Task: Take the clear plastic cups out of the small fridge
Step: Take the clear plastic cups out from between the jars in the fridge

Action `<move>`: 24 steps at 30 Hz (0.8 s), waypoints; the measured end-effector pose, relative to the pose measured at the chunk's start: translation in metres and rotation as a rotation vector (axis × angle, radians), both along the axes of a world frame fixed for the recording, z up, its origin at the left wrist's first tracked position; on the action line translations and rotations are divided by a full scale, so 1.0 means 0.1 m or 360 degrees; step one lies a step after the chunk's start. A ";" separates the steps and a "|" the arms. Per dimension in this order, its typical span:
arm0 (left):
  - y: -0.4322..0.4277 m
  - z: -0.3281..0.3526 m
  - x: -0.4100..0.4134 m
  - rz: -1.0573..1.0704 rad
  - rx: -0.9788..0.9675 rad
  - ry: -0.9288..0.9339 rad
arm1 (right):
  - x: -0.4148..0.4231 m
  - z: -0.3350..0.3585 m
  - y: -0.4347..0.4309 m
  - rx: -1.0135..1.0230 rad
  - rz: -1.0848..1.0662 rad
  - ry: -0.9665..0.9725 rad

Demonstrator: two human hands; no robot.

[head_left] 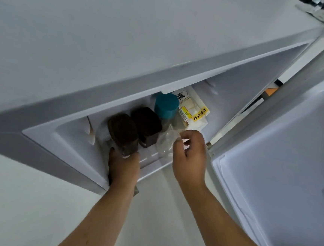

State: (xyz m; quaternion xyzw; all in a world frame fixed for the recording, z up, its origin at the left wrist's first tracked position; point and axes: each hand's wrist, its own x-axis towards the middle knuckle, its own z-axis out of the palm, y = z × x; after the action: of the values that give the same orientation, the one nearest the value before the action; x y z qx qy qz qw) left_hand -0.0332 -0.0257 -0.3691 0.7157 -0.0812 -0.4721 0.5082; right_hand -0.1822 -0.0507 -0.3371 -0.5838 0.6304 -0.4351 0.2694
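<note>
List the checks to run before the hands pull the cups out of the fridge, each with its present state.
1. Fridge door open: ok.
2. Right hand fingers on clear cup: ok, firmness cannot tell.
3. Left hand on dark-lidded cup at the shelf front: ok.
4. Way out toward the person free: ok.
5. Second dark-lidded cup and teal-capped bottle stand close by, may get knocked: not ok.
6. More clear cups behind: cannot tell.

Pale floor [23, 199] below, evenly lit, with an orange patch [270, 91] beyond.
</note>
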 end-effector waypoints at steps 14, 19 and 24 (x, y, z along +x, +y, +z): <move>-0.23 -0.09 -0.37 -0.0672 0.0065 -0.0044 | -0.41 -0.42 -0.33 0.0492 0.0061 0.0187; -0.28 -0.15 -0.37 -0.0933 0.0001 -0.0319 | -0.32 -0.41 -0.34 -0.0003 0.0415 0.0846; -0.15 -0.12 -0.41 -0.1286 -0.0027 -0.1247 | -0.35 -0.33 -0.42 0.0042 0.0513 0.1032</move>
State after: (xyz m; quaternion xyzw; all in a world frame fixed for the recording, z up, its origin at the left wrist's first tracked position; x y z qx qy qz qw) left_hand -0.0745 -0.0406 -0.3808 0.7454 -0.5354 -0.3275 0.2245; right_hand -0.2169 -0.0929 -0.3705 -0.7798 0.5885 -0.1711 0.1281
